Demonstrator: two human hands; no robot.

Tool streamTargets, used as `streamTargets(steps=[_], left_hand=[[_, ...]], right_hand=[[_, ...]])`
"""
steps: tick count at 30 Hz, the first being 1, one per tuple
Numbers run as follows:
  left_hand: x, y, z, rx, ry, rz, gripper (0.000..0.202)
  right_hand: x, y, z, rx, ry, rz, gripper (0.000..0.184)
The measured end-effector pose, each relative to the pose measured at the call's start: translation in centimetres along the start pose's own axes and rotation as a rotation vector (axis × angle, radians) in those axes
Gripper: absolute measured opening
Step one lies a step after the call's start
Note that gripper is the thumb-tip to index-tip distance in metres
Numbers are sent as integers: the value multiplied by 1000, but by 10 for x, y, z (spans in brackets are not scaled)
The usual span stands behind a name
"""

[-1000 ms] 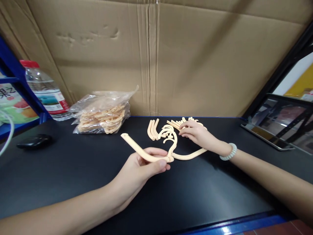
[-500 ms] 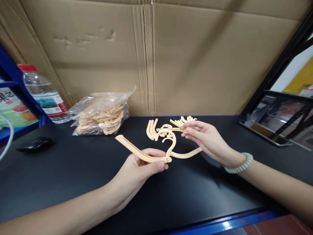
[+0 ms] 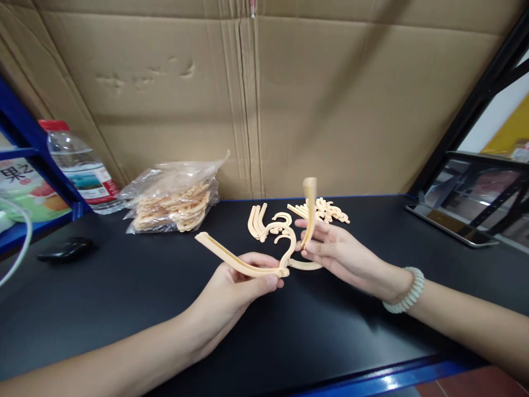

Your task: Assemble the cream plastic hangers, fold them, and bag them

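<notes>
My left hand (image 3: 242, 284) pinches the joint end of a cream plastic folding hanger piece (image 3: 225, 255), a grooved arm slanting up to the left. At that joint rises a curved hook (image 3: 290, 242). Another curved arm (image 3: 305, 265) shows just behind and right of the hook; whether it is joined there I cannot tell. My right hand (image 3: 343, 253) grips a separate hanger arm (image 3: 309, 207) by its lower end, holding it nearly upright, apart from the left-hand piece. Behind the hands lie loose hanger arms (image 3: 257, 221), loose hooks (image 3: 282, 216) and a pile of small cream parts (image 3: 330, 211).
A clear plastic bag of cream parts (image 3: 171, 207) sits at the back left, near a water bottle (image 3: 93, 179) and a black mouse (image 3: 66, 249). A tablet-like device (image 3: 450, 226) lies at the right. Cardboard (image 3: 351, 110) stands behind the black table (image 3: 264, 342).
My right hand has drawn a hanger arm away from the pile and turned it from lying flat to nearly upright. My left hand keeps its hold in about the same place.
</notes>
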State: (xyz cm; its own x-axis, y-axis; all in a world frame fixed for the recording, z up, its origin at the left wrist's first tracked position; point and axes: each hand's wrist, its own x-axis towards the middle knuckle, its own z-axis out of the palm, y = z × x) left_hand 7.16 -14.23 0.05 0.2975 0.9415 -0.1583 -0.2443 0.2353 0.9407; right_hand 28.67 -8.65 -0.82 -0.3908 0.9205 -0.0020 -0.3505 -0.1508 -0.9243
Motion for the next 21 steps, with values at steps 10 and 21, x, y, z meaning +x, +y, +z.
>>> streamTargets(steps=[10, 21], left_hand=[[2, 0, 0, 19, -30, 16, 17], [1, 0, 1, 76, -26, 12, 15]], right_hand=[[-11, 5, 15, -184, -192, -59, 25], [-14, 8, 20, -255, -235, -69, 27]])
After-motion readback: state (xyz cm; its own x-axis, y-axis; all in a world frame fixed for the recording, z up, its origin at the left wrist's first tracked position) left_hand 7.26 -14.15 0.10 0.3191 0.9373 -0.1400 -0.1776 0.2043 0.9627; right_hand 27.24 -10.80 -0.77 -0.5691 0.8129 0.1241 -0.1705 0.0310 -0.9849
